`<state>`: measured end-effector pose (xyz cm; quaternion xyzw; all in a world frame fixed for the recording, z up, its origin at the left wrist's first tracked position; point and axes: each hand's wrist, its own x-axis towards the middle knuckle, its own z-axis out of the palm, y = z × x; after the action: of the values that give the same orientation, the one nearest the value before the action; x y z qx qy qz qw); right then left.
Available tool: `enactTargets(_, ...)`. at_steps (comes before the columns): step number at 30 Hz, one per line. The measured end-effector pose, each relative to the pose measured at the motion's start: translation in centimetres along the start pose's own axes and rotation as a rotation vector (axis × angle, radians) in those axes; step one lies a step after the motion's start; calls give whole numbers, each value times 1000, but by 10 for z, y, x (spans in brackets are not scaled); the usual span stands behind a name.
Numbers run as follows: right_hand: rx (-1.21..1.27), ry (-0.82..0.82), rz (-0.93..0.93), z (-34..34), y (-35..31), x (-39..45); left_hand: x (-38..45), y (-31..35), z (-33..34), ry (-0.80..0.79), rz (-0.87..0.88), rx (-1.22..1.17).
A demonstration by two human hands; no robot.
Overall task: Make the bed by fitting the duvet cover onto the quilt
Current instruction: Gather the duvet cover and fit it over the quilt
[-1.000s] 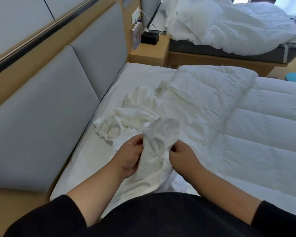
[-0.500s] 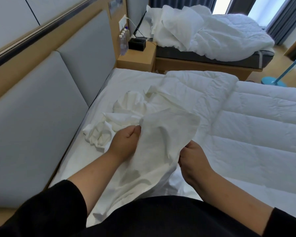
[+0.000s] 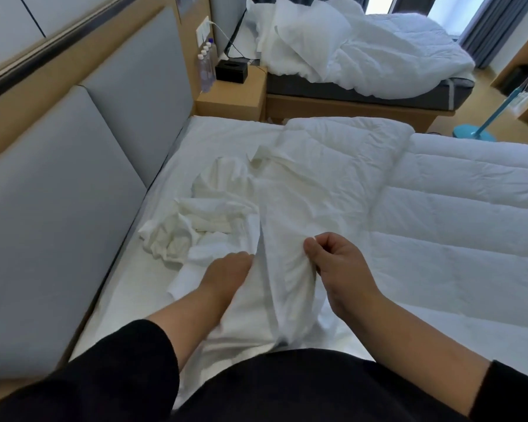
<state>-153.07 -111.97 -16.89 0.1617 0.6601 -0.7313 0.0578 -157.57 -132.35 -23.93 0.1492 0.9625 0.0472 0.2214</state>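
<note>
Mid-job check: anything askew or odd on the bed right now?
Yes. The duvet cover is crumpled and bunched by the headboard, not spread out. The quilt lies bare beside it. Both the left hand and right hand grip the cover.

the duvet cover point(image 3: 287, 208) is spread on the near bed point(image 3: 226, 129), bunched towards the headboard point(image 3: 73, 178) at left; the quilt point(image 3: 454, 208) lies to its right. a nightstand point(image 3: 232, 95) is set behind, between this bed and a second bed point(image 3: 363, 86).
</note>
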Motion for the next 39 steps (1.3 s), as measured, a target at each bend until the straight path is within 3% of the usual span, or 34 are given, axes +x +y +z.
enactTargets(1, -26, 14, 16, -1, 3, 1, -3, 1, 5, 20, 11, 43)
enactTargets(3, -43, 33, 45, -5, 9, 4, -7, -10, -5, 264, -22, -36)
enactTargets(5, -48, 49, 53, -7, 11, 7, -23, -20, -28, 500, -10, -299)
enactTargets(6, -48, 63, 50, -5, 10, 8, -35, -20, -41, 515, 22, -434)
enactTargets(8, -43, 100, 39, 3, 8, 11, -61, 0, -57, 296, 93, -424)
enactTargets(11, -96, 100, -9, 24, 3, 7, -77, 35, -39, 11, 3, -236)
enactTargets(15, -223, 126, -54, 38, 7, 1, -48, 44, -28, 38, -21, -387)
enactTargets(20, -284, 415, -143, 11, 17, -42, -31, 55, -52, 65, -158, -1000)
enactTargets(22, -323, 371, -143, 13, 29, -82, -33, 79, -77, 81, -156, -1286)
enactTargets(25, -356, 231, -100, 25, 58, -99, -50, 128, -123, -14, -81, -1620)
enactTargets(28, -281, 456, -141, 16, 59, -67, -69, 159, -152, -71, 20, -1775)
enactTargets(30, -250, 651, -194, -7, 41, -51, -78, 162, -164, -1, 68, -1771)
enactTargets(32, -298, 739, -228, -28, 24, -42, -84, 155, -173, 98, 110, -1743)
enactTargets(35, -554, 636, -198, -40, 6, -31, -93, 127, -177, 206, 148, -1715)
enactTargets(37, -812, 467, -233, -43, 0, -27, -98, 100, -176, 319, 122, -1664)
enactTargets(39, -921, 243, -269, -40, -12, -26, -108, 66, -173, 448, 114, -1577)
